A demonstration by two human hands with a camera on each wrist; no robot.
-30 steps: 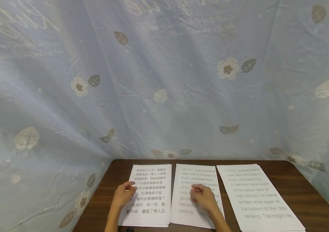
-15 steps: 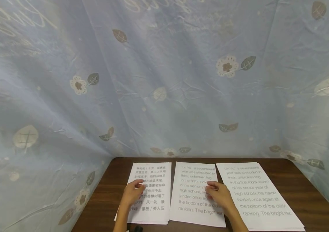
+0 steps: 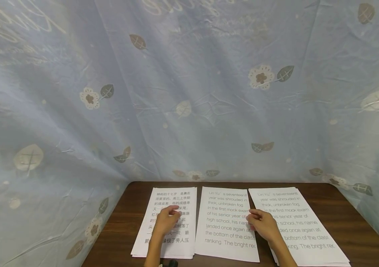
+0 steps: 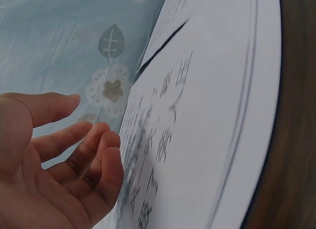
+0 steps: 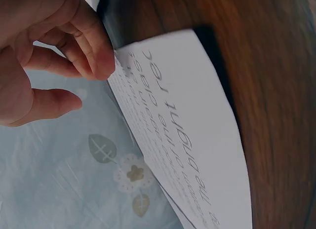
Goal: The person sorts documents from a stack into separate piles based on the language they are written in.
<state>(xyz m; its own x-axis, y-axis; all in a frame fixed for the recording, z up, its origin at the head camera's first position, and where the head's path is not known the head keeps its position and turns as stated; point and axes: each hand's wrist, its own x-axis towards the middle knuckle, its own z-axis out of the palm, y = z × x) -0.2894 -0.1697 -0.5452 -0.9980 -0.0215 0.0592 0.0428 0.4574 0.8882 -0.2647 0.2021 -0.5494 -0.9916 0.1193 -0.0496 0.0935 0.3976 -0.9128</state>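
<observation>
My left hand (image 3: 166, 221) is over the left paper stack (image 3: 172, 253), which bears large Chinese print. Its fingers curve loosely, and in the left wrist view the thumb (image 4: 52, 108) stands apart from them, with nothing between. At the right edge of the middle paper (image 3: 224, 252), printed in English, is my right hand (image 3: 265, 225). The right wrist view has its bent fingertips (image 5: 104, 66) right at that paper's edge, while the thumb (image 5: 59, 103) is spread away from them. Part of the left stack's text is hidden behind the left hand.
A third stack of English-printed paper (image 3: 309, 256) lies slanted on the right. All the papers are on a dark brown wooden table (image 3: 353, 222). Behind it hangs a pale blue curtain (image 3: 209, 129) with leaves and flowers. A small black object (image 3: 173, 263) shows below the left stack.
Both hands have shifted to the right. The left went from the left stack's left side to its middle, the right from over the middle paper to its right edge. The papers keep their places.
</observation>
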